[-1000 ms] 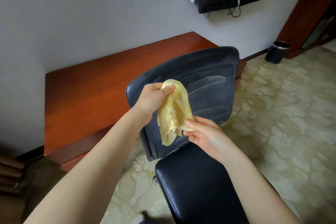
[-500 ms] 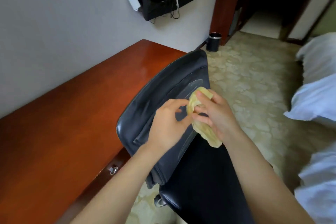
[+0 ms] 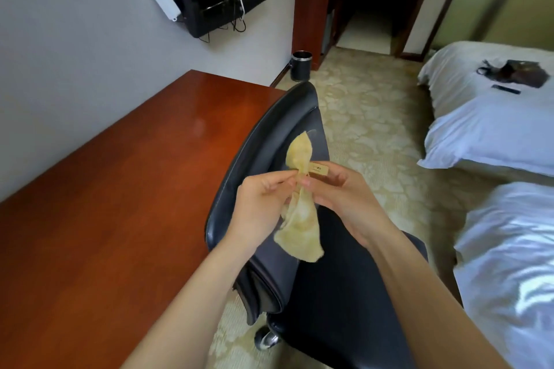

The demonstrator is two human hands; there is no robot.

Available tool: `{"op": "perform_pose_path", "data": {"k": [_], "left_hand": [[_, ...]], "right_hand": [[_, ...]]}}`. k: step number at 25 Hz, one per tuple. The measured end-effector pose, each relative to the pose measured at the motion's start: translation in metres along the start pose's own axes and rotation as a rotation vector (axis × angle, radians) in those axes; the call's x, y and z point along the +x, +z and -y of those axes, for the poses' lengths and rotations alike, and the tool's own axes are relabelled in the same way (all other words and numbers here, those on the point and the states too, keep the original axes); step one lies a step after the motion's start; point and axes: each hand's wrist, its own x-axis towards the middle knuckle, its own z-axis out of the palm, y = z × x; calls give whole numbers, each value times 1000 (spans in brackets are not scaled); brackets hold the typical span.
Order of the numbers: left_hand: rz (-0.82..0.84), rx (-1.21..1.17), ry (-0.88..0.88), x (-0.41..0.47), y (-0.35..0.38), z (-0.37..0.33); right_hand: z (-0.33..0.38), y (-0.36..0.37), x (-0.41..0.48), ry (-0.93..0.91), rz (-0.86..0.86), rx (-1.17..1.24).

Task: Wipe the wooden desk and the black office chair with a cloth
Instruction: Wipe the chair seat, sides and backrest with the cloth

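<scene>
The left hand [image 3: 260,204] and the right hand [image 3: 344,201] are holding a yellow cloth [image 3: 302,219] in the air above the black office chair [image 3: 269,135]. Each hand is pinching the cloth's gathered middle with curled fingers, one from either side, and the lower part is hanging loose. The chair is standing just beside the wooden table [image 3: 120,189]
</scene>
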Motion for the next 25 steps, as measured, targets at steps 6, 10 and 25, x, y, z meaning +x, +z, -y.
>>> {"op": "perform_pose_path", "data": {"k": [6,10,25], "left_hand": [[2,35,4,3,-6,-14],[-140,-58,33,16,-12,-35],[298,101,24,101,14,-132]], "right_hand": [[-1,-13,4,51,109,-22],[5,-43,18,120,-130,-23],[-7,-85,10,115,430,-117]]}}
